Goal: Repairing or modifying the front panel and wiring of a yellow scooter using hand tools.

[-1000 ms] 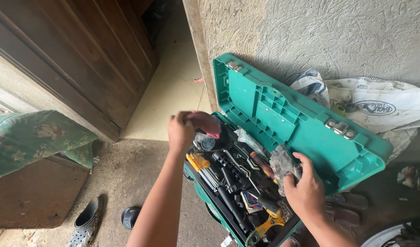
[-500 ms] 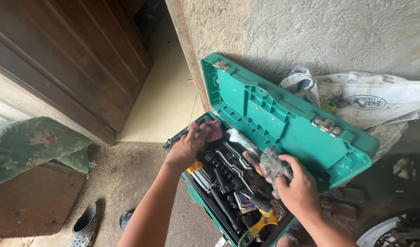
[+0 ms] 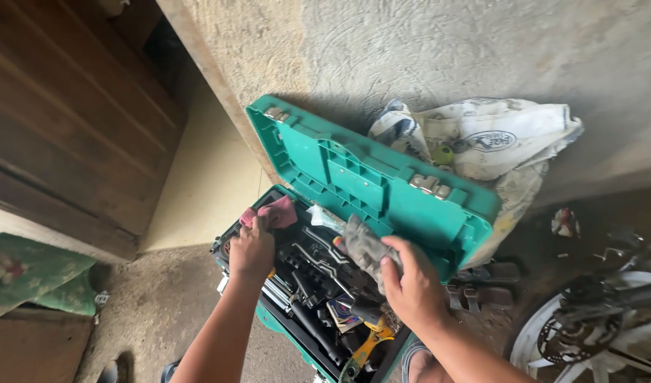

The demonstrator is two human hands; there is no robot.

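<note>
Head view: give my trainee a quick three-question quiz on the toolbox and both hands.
1. True or false: the lid of the green toolbox is shut.
2. What does the right hand hold? A) grey rag B) hammer C) bottle
3. Fill in: the left hand touches a ____ cloth at the box's corner.

Key: 1 false, the lid stands open against the wall. 2 A, the grey rag. 3 pink.

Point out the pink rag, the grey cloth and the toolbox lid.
pink rag (image 3: pixel 277 212): head view, bunched middle above the left hand.
grey cloth (image 3: pixel 361 245): head view, folds held by the right hand.
toolbox lid (image 3: pixel 339 167): head view, ribbed green inside.
</note>
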